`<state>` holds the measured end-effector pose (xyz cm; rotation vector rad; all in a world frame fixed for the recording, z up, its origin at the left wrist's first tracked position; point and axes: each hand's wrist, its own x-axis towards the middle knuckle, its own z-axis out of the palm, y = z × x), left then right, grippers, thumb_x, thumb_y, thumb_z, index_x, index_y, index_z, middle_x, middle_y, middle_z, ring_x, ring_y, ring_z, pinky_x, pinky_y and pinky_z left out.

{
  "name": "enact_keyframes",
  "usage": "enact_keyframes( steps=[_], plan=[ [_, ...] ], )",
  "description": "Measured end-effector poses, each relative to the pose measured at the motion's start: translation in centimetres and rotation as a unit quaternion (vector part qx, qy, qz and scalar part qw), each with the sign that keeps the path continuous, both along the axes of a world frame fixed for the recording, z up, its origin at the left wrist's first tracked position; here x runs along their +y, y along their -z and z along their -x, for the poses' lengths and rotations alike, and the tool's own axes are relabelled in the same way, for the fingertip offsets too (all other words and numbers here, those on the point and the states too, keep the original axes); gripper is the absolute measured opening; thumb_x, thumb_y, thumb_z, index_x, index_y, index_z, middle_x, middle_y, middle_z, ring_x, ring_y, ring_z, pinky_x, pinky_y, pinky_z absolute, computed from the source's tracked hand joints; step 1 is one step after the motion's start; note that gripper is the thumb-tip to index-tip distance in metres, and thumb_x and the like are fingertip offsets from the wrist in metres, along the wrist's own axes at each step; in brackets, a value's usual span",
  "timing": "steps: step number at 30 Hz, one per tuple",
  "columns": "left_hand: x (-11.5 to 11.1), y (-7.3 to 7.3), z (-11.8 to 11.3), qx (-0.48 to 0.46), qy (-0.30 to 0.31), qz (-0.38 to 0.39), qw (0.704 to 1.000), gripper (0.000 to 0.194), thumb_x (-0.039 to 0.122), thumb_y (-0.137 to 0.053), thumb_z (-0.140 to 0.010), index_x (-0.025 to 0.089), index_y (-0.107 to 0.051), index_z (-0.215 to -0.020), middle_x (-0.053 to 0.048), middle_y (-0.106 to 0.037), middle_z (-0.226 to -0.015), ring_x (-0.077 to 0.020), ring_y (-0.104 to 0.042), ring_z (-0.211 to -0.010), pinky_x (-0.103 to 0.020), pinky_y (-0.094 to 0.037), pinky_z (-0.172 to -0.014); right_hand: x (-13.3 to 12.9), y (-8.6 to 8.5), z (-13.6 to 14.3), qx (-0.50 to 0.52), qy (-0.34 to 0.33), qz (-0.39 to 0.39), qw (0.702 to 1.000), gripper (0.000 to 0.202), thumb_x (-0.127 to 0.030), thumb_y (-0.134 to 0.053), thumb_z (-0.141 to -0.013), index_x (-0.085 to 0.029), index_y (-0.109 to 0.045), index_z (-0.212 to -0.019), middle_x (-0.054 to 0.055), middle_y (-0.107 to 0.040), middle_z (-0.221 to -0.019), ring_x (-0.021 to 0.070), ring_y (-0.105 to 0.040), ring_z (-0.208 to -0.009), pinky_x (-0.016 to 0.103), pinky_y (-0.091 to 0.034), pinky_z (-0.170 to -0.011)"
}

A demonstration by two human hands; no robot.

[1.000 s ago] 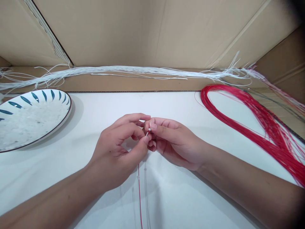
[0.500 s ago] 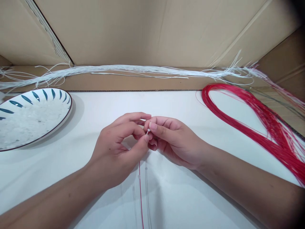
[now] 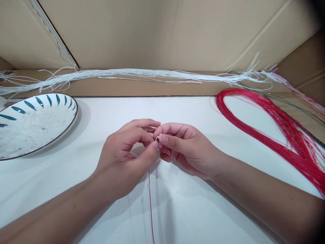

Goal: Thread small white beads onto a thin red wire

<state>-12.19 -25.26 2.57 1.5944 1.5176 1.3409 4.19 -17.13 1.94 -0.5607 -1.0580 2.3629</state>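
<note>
Left hand [image 3: 127,156] pinched thin white strand [image 3: 156,139]; right hand [image 3: 188,147] pinched small white bead [image 3: 157,137], mid-view. Red cord [image 3: 151,210] ran toward 6 o'clock, one clear bead [image 3: 149,186] already on. Plate [image 3: 61,97], 10 o'clock, held loose bits [image 3: 38,127].

A: Backdrop?
B: Tan cardboard wall [image 3: 142,37] across the back — faint vertical creases, pale slanted streak toward the right. Darker cardboard side panel [image 3: 308,66] meets it at right.
A: Left side?
B: Ragged corrugated strip [image 3: 52,30] running diagonally, dark seam [image 3: 60,38] beside it.
A: Surface?
B: White table [image 3: 114,110], smooth. Low cardboard ledge [image 3: 142,88] along its far edge.
A: Light?
B: Diffuse — soft shadows on the table. Upper right corner's dark and blurred.
</note>
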Motion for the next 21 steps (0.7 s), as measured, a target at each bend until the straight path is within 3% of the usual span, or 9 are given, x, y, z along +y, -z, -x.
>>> enact_keyframes(
  steps=[21],
  plan=[
    [0.26, -0.33, -0.14, -0.005, -0.01, 0.015, 1.0, 0.019, 0.022, -0.073, -0.087, 0.026, -0.073, -0.069, 0.004, -0.075, -0.112, -0.0127, -0.073, -0.102, -0.021, -0.058, -0.087, -0.07, 0.08, 0.06, -0.01, 0.035, -0.03, 0.999, 0.018, -0.03, -0.088, -0.081, -0.016, -0.078, -0.083, -0.001, -0.066, -0.072, 0.0075, -0.056, -0.065, 0.02, -0.045, -0.061]
  ],
)
